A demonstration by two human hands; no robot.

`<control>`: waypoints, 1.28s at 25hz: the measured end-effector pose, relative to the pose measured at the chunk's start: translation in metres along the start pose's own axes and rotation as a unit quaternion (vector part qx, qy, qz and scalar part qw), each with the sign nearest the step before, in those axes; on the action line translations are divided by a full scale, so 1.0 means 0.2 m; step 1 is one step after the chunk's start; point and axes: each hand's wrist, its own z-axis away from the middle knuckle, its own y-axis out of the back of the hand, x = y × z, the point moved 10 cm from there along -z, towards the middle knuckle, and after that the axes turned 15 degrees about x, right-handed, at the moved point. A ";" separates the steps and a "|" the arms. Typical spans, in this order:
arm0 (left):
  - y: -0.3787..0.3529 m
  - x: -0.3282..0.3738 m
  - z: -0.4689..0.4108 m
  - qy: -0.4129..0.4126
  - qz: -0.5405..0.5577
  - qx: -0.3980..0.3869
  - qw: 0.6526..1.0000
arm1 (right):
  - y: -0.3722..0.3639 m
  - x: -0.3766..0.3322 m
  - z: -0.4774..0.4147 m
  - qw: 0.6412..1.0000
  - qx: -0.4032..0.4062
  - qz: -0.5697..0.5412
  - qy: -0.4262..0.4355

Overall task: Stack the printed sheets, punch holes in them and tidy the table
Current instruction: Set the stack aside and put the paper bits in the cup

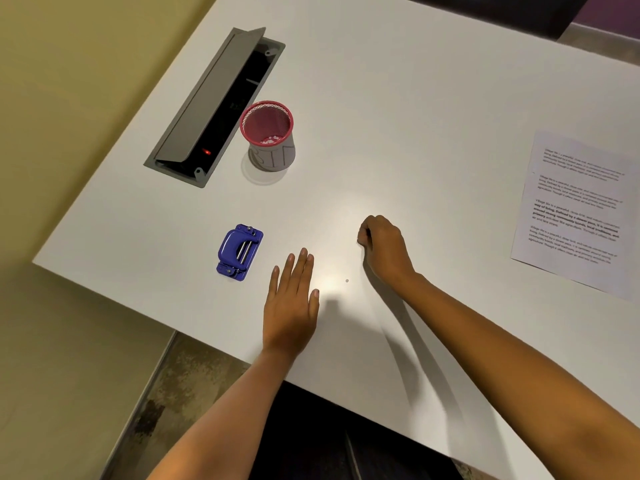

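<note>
Since paper dots already lie in the bin (267, 133), tidying is judged underway: the right hand (382, 244) is curled, perhaps pinching dots; the left hand (291, 299) is spread flat. The dot (347, 280) between them should be picked next.

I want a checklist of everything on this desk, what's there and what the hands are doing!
Surface: white table, mostly bare.
Job's things: printed sheets lie flat at the right edge; blue punch sits near the front left.
Clutter: one tiny paper dot between the hands; red mesh cup labelled BIN holds white bits.
Hands: left hand flat and open over the table; right hand curled shut, contents hidden.
Cables: none seen; cable hatch stands open, red light inside.
Surroundings: yellowish wall, rough floor.
</note>
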 end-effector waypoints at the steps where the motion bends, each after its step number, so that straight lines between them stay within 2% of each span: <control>1: 0.00 0.00 0.00 -0.001 0.001 0.001 1.000 | 0.00 0.03 0.00 0.998 0.000 -0.037 -0.045; 5: 0.01 0.01 0.00 -0.007 0.016 0.009 1.000 | 0.01 0.18 0.14 0.943 0.005 -0.183 -0.278; 9: 0.02 0.01 0.00 -0.018 0.030 0.025 0.999 | 0.02 0.23 0.32 0.896 0.013 -0.251 -0.367; 12: 0.03 0.02 0.00 -0.019 0.047 0.040 0.998 | -0.03 0.24 0.43 0.831 0.004 -0.341 -0.438; 13: 0.03 0.02 0.00 -0.019 0.050 0.043 0.998 | -0.05 0.24 0.45 0.821 -0.004 -0.354 -0.448; 14: 0.03 0.02 0.00 -0.019 0.053 0.046 0.997 | -0.05 0.23 0.46 0.827 -0.011 -0.345 -0.444; 16: 0.04 0.02 0.00 -0.019 0.057 0.048 0.997 | -0.02 0.21 0.45 0.886 -0.004 -0.260 -0.385; 18: 0.03 0.02 0.00 -0.018 0.058 0.046 0.997 | 0.03 0.12 0.39 0.954 0.016 -0.146 -0.262; 20: 0.03 0.02 0.00 -0.019 0.054 0.044 0.997 | 0.03 0.03 0.35 0.988 0.008 -0.063 -0.143; 23: 0.03 0.02 0.00 -0.017 0.051 0.042 0.998 | -0.01 -0.03 0.34 0.998 -0.019 0.000 -0.054; 26: 0.03 0.02 0.00 -0.015 0.049 0.038 0.998 | -0.03 -0.06 0.33 0.999 -0.021 0.037 -0.004; 32: 0.03 0.01 0.01 -0.014 0.042 0.031 0.999 | -0.05 -0.08 0.31 0.998 -0.035 0.049 -0.003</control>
